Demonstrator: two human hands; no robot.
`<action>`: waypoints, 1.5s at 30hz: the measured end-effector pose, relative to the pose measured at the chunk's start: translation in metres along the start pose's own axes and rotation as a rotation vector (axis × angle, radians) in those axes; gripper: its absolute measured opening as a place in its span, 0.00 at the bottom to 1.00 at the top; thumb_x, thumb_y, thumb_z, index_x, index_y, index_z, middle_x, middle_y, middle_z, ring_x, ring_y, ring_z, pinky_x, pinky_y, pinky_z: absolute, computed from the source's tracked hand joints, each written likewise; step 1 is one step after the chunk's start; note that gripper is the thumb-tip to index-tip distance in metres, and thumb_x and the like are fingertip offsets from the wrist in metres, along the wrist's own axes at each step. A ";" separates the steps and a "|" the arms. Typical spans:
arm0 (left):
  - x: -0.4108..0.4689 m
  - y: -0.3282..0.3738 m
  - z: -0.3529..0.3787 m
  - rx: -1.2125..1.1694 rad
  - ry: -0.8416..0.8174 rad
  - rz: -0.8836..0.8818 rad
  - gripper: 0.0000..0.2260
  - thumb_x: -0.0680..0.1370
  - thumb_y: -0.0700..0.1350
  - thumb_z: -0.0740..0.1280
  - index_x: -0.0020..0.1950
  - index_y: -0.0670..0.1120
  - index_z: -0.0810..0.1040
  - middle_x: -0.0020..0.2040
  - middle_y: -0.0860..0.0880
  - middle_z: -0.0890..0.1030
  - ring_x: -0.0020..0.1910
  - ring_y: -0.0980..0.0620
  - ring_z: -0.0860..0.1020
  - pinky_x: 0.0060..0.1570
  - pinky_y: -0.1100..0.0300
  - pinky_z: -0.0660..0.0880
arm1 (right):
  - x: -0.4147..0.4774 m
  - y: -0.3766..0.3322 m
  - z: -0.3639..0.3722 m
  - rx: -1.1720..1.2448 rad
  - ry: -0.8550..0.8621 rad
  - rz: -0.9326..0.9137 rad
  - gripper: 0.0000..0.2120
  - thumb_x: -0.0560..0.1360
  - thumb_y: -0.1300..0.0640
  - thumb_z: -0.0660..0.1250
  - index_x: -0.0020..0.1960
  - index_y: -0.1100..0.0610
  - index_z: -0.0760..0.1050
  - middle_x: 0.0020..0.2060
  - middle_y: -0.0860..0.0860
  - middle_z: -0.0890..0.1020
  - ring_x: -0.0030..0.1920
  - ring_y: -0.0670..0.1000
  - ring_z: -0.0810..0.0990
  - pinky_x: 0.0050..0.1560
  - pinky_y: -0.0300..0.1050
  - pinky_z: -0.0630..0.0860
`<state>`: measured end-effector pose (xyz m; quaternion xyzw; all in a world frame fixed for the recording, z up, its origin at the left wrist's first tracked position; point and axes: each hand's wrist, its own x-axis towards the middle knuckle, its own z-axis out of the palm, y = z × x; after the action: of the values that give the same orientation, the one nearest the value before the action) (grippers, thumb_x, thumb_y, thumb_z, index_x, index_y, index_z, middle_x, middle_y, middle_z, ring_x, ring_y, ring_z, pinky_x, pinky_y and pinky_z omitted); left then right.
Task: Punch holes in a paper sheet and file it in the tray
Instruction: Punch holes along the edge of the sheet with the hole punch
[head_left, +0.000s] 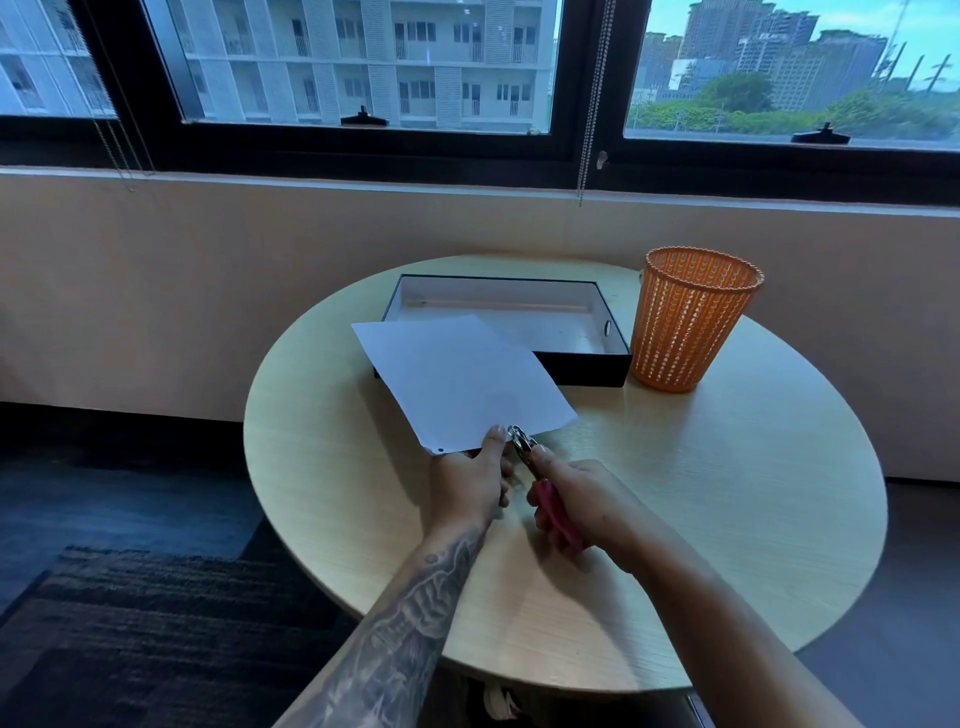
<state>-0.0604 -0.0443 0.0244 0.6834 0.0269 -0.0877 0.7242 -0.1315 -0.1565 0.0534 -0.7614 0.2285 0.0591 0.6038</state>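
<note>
A white paper sheet (457, 382) is held tilted above the round table, its far corner overlapping the tray. One punched hole shows near its lower left corner. My left hand (470, 480) pinches the sheet's near edge, thumb on top. My right hand (576, 501) grips a hand-held hole punch (543, 478) with pink handles; its metal jaws sit on the sheet's near edge, just right of my left thumb. The black tray (592, 371) with a pale inside lies at the back of the table.
An orange mesh basket (693, 319) stands right of the tray, touching its corner. The round wooden table (727, 493) stands against a beige wall under dark-framed windows. A dark rug lies on the floor at lower left.
</note>
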 end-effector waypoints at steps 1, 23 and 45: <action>0.000 0.000 0.001 0.032 -0.007 -0.004 0.20 0.79 0.51 0.68 0.30 0.41 0.76 0.20 0.50 0.73 0.18 0.51 0.69 0.23 0.59 0.68 | 0.000 -0.001 -0.001 -0.006 0.001 0.011 0.28 0.81 0.37 0.58 0.43 0.62 0.78 0.29 0.58 0.79 0.23 0.54 0.74 0.25 0.41 0.68; 0.009 -0.003 0.005 0.152 -0.046 -0.056 0.21 0.78 0.52 0.68 0.38 0.35 0.80 0.22 0.46 0.73 0.19 0.48 0.69 0.26 0.57 0.69 | 0.008 -0.001 -0.009 -0.095 -0.006 0.132 0.29 0.80 0.34 0.57 0.40 0.60 0.76 0.30 0.58 0.76 0.21 0.52 0.71 0.26 0.39 0.66; -0.001 -0.003 -0.013 -0.113 -0.106 -0.033 0.15 0.78 0.49 0.70 0.37 0.39 0.81 0.26 0.48 0.74 0.21 0.53 0.65 0.25 0.62 0.62 | 0.005 0.028 -0.068 -0.776 0.474 -0.017 0.18 0.70 0.36 0.68 0.48 0.49 0.75 0.47 0.50 0.79 0.50 0.54 0.78 0.47 0.49 0.76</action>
<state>-0.0605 -0.0316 0.0205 0.6352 0.0049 -0.1339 0.7606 -0.1517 -0.2270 0.0448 -0.9257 0.3153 -0.0405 0.2051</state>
